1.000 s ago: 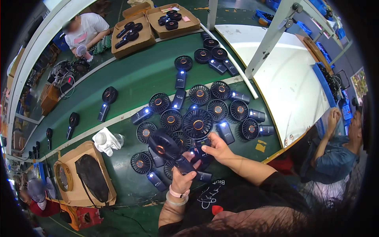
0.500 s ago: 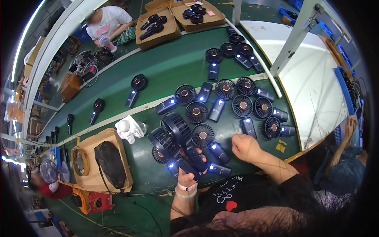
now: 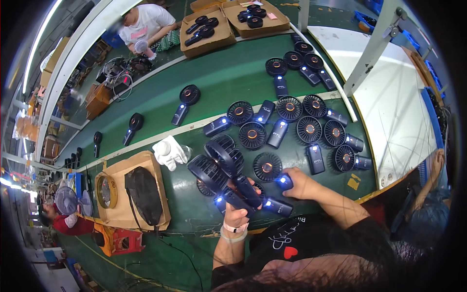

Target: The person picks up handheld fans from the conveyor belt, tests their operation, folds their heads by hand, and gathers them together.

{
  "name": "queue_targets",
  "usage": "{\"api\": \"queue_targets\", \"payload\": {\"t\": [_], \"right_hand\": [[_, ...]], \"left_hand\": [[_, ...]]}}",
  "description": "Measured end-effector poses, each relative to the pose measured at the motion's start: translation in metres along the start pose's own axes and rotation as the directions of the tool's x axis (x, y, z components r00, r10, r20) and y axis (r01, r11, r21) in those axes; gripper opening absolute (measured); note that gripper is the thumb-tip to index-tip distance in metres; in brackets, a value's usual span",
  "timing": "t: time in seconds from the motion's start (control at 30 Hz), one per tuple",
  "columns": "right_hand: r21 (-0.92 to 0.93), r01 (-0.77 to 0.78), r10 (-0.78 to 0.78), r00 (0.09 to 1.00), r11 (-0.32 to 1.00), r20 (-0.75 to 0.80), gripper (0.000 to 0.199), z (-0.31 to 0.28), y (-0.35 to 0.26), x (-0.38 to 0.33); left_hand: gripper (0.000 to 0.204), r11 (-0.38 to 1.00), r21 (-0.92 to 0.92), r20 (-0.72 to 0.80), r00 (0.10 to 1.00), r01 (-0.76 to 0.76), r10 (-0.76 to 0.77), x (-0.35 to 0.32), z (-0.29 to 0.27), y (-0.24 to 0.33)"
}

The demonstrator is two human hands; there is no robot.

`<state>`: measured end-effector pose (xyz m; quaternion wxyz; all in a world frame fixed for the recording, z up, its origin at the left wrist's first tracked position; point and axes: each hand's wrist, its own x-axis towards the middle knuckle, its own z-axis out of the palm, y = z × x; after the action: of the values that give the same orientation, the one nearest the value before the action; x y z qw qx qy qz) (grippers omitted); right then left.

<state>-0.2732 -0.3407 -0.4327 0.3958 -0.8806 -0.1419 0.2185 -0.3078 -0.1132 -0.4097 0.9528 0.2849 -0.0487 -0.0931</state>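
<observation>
My left hand (image 3: pixel 236 217) grips the handles of at least two dark blue handheld fans (image 3: pixel 206 173), their round caged heads raised above the green table. Beneath them, another fan lies partly hidden. My right hand (image 3: pixel 302 185) is closed round the handle of a fan (image 3: pixel 267 166) that rests on the table, a small white light shining on it. Close to the left wrist lies a lit fan handle (image 3: pixel 278 207). Several more fans (image 3: pixel 309 129) are spread over the table beyond and to the right, most with lights glowing.
A green conveyor belt (image 3: pixel 224 68) carries fans behind the table. White cloth (image 3: pixel 169 152) and a cardboard tray (image 3: pixel 163 207) with a black pouch and tape roll are at left. Fan-filled cartons (image 3: pixel 209 43) stand at the back, near a seated person (image 3: pixel 146 24). A white post (image 3: pixel 372 53) rises at right.
My right hand was a fist above the table; it has come down and closed on the fan's handle. The left hand still holds its fans. The whole view has shifted slightly.
</observation>
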Motion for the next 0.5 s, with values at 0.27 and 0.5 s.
{"api": "queue_targets", "payload": {"t": [0.27, 0.5], "right_hand": [[0.908, -0.061, 0.050, 0.998, 0.414, 0.044, 0.038, -0.010, -0.021, -0.001], [0.929, 0.099, 0.041, 0.992, 0.357, -0.122, 0.046, -0.011, -0.020, 0.005]], "left_hand": [[0.082, 0.999, -0.033, -0.008, 0.999, 0.035, -0.035, 0.001, 0.008, -0.001], [0.079, 0.986, -0.030, -0.011, 0.987, 0.162, -0.162, -0.003, 0.012, -0.014]]}}
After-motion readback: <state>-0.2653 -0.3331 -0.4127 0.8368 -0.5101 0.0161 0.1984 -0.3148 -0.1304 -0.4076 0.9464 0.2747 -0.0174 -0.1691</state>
